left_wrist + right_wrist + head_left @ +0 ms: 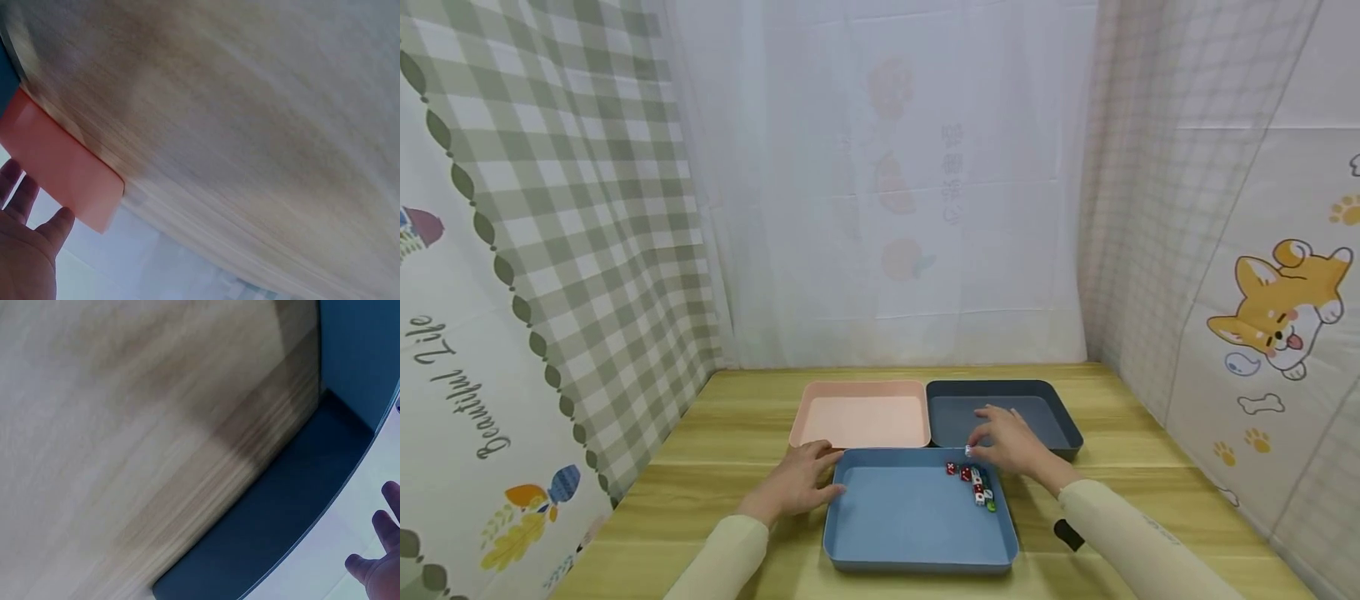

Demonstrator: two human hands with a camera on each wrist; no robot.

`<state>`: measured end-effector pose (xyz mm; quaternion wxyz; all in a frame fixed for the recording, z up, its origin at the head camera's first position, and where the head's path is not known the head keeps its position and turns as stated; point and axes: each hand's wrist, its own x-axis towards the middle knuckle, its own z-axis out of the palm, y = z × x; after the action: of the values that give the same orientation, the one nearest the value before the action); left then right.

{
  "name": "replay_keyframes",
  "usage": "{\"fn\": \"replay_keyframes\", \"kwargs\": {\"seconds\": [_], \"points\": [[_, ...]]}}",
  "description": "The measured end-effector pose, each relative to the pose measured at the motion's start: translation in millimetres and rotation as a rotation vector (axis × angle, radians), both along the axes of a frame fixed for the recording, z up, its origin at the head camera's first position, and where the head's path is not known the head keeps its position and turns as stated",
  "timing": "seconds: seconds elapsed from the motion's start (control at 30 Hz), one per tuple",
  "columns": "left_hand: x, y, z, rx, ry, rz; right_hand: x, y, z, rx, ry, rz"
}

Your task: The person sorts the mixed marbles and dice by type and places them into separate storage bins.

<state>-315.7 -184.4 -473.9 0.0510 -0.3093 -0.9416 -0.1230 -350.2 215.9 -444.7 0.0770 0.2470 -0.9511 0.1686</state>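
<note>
In the head view my right hand [1011, 442] pinches a white die [968, 451] between thumb and finger, above the far right corner of the blue tray [910, 517]. Several small dice lie in that tray along its right side: a red die [951, 468], a white die [980, 499] and a green one [991, 506] among them. My left hand [797, 481] is at the blue tray's far left corner, its fingers spread and loosely bent, holding nothing. The left wrist view shows part of the left hand [28, 244] near the pink tray [69, 169].
Behind the blue tray stand a pink tray [861, 417] on the left and a dark navy tray [951, 412] on the right. A small black object [1069, 534] lies on the wooden table [700, 483] under the right forearm. Curtains hang around the table.
</note>
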Motion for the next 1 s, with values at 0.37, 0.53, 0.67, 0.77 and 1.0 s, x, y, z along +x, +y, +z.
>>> {"fn": "replay_keyframes", "kwargs": {"seconds": [0.37,0.53,0.67,0.77,1.0], "points": [[3.0,-2.0,-3.9,0.012,0.002,0.013,-14.7,14,4.6,-0.019,0.004,-0.038],[-0.1,-2.7,-4.3,0.003,-0.021,0.024,-21.4,21,6.0,-0.014,0.03,-0.069],[-2.9,-3.6,-7.1,-0.002,-0.025,0.011,-27.9,28,5.1,0.009,0.043,-0.121],[-4.2,-4.3,-9.0,0.0,-0.016,0.004,-32.6,31,3.7,0.022,0.034,-0.15],[-5.9,-5.9,-8.9,-0.003,0.01,-0.002,-42.0,32,1.7,0.025,0.021,-0.187]]}}
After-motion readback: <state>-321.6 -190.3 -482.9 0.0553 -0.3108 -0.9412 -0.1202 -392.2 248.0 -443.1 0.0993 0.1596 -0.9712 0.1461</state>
